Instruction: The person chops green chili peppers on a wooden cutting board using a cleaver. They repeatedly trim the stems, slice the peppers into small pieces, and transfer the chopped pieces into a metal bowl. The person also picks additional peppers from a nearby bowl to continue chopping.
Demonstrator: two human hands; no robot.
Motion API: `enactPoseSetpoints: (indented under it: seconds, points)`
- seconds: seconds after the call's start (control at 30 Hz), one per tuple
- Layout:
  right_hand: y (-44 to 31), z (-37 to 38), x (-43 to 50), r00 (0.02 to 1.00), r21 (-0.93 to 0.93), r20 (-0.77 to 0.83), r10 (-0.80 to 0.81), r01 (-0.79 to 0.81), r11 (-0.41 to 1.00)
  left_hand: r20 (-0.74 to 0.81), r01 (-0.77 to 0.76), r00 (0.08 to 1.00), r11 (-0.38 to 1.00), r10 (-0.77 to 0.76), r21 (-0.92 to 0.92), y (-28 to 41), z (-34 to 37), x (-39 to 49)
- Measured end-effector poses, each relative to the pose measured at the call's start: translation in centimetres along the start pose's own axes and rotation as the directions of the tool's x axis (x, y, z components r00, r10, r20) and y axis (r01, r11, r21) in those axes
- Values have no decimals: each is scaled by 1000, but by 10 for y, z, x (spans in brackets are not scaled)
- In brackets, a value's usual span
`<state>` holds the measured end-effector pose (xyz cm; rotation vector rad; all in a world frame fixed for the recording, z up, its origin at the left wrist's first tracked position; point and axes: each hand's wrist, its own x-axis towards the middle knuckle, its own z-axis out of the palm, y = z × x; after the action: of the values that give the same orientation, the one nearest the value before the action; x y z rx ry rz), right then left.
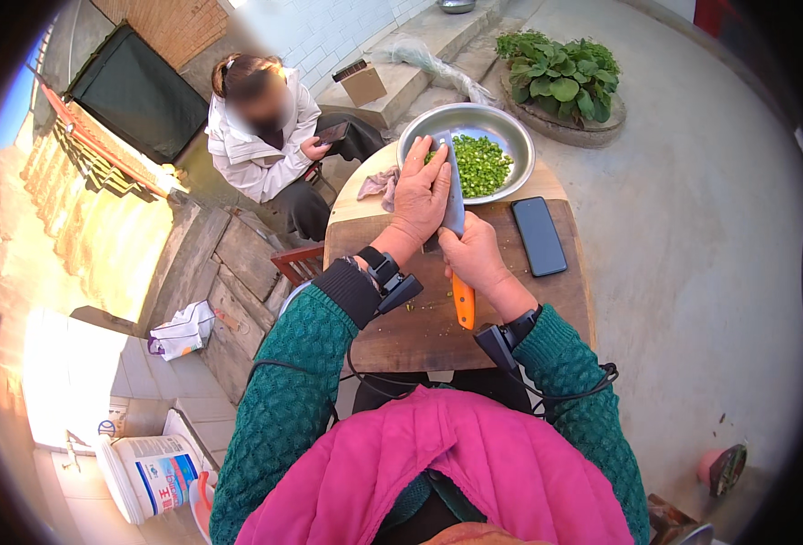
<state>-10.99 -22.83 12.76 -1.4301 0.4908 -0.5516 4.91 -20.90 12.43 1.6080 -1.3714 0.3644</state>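
Note:
A cleaver (455, 197) with an orange handle is gripped in my right hand (475, 252), its blade reaching over the near rim of a steel basin (521, 136). My left hand (423, 184) lies flat along the left side of the blade, fingers extended into the basin. Chopped green vegetable pieces (480, 165) heap up inside, and a few show beside my left fingers. Below my hands is a dark wooden cutting board (395, 340) with small green scraps on it. What lies directly under my left palm is hidden.
A smartphone (539, 236) rests on the board's right side, and a crumpled cloth (379, 187) lies left of the basin. A seated person (258, 136) holds a phone at the far left. Beyond the table stands a leafy planter (565, 78). A white bucket (146, 473) is at lower left.

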Motion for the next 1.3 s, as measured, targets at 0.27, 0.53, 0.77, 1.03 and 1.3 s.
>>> enactPoseSetpoints:
  seconds: [0.27, 0.53, 0.77, 1.03, 1.3]
  points:
    - [-26, -71, 29, 984, 40, -165, 73, -67, 997, 262, 164, 941, 967, -213, 194, -48, 68, 87]
    - [10, -99, 18, 945, 379, -65, 321, -274, 884, 524, 674, 674, 725, -521, -145, -82, 72, 43]
    - [10, -59, 37, 905, 507, 206, 373, -424, 750, 774, 762, 424, -276, -470, -586, -57, 20, 27]
    - [17, -19, 35, 896, 372, 154, 417, -443, 816, 773, 574, 445, -518, -451, -634, -22, -36, -29]
    - [32, -32, -16, 927, 190, -24, 375, -364, 912, 657, 659, 366, -315, -659, -683, -1, -89, -99]
